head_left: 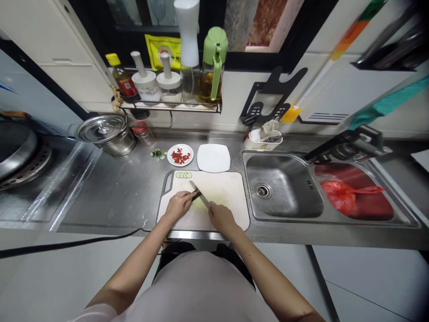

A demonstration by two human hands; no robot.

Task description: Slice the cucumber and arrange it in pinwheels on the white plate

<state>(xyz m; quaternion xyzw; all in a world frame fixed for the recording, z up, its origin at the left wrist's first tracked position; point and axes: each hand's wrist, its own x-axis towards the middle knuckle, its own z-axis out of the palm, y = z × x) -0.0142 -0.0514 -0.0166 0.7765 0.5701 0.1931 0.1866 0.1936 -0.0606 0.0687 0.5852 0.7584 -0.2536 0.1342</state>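
Steel counter [117, 192]: left hand [178, 205] curls on cucumber [195, 195], right hand [221, 218] grips knife [199, 193] over cutting board [228, 192].

The cutting board [221, 197] is off-white with a dark grey handle cut-out, and it lies on the grey steel bench [117, 192]. Along the board's far edge sits a row of pale green cucumber slices [183, 175] with darker green rims. Just beyond the board, a round white plate [180, 155] holds red chopped pieces, and beside it lies a plain white square plate [213, 158]. The knife [199, 193] blade is silver-grey. Right of the board, the far sink basin holds a red bag [342, 196]. Behind the board, one bottle [212, 67] has a light green top over amber liquid.
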